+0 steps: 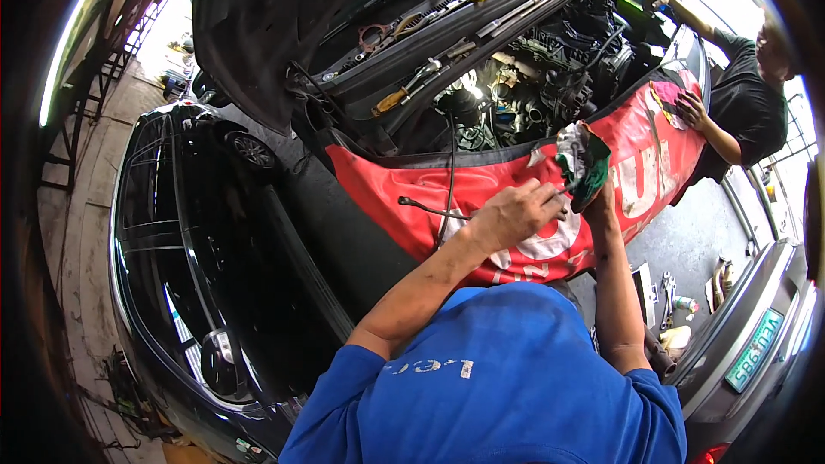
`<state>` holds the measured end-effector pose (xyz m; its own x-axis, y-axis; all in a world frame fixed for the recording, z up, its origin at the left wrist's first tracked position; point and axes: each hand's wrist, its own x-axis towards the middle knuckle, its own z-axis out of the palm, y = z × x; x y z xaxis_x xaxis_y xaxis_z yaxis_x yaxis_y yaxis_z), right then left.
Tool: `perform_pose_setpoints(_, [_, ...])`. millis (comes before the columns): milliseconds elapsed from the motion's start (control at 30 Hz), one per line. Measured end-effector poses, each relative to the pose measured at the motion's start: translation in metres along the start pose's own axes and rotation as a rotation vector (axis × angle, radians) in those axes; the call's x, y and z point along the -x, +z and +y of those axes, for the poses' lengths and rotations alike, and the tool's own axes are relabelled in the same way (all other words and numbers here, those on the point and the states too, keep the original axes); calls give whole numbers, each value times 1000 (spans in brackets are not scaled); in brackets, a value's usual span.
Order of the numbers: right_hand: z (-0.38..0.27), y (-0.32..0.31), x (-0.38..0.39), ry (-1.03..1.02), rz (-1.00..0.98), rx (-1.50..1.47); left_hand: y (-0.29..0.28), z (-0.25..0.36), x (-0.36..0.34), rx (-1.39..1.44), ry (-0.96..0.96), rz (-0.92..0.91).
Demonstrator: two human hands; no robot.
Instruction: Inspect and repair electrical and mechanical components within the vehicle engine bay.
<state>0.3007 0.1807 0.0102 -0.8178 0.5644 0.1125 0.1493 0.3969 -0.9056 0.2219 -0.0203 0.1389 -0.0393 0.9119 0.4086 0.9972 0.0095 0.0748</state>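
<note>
Two-handed, working over the red cover (387, 187) — at its middle, pinching in the left hand (514, 216) a slim dark piece (563, 192), too small to identify; near its upper edge, gripping a green-and-white rag (591, 163) in the closed right hand (603, 199) — with a co-worker's hand (691, 110) resting at its right end.

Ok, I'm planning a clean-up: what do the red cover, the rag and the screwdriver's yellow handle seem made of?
Red cover: probably vinyl or coated tarpaulin; smooth, slightly shiny, creased in soft folds.
Rag: likely fabric, matte and crumpled.
Yellow handle: perhaps plastic, judging by its colour; finish too small to tell.
</note>
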Motion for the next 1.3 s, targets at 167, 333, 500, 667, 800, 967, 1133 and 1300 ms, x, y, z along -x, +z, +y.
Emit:
perform_pose_setpoints(167, [14,9,13,173,-113,-831,-10,-5,-18,13,2,88])
perform_pose_setpoints(333, [-40,14,23,444,-291,-1260,-11,20,-48,123,122,92])
perform_pose_setpoints(500, [-102,39,16,335,-551,-1138,-4,45,-70,438,218,125])
perform_pose_setpoints(667, [-141,51,8,180,-932,-967,-3,61,-67,572,168,63])
perform_pose_setpoints(800, [-157,60,16,126,-788,-897,-1,58,-64,662,94,63])
perform_pose_setpoints(967, [-160,57,18,-66,-792,-666,5,64,-61,722,74,37])
perform_pose_setpoints(1133, [-149,56,24,-585,-409,1,12,61,-53,757,71,37])
perform_pose_setpoints(1300, [-130,81,29,-304,-413,-480,19,65,-45,806,-11,1])
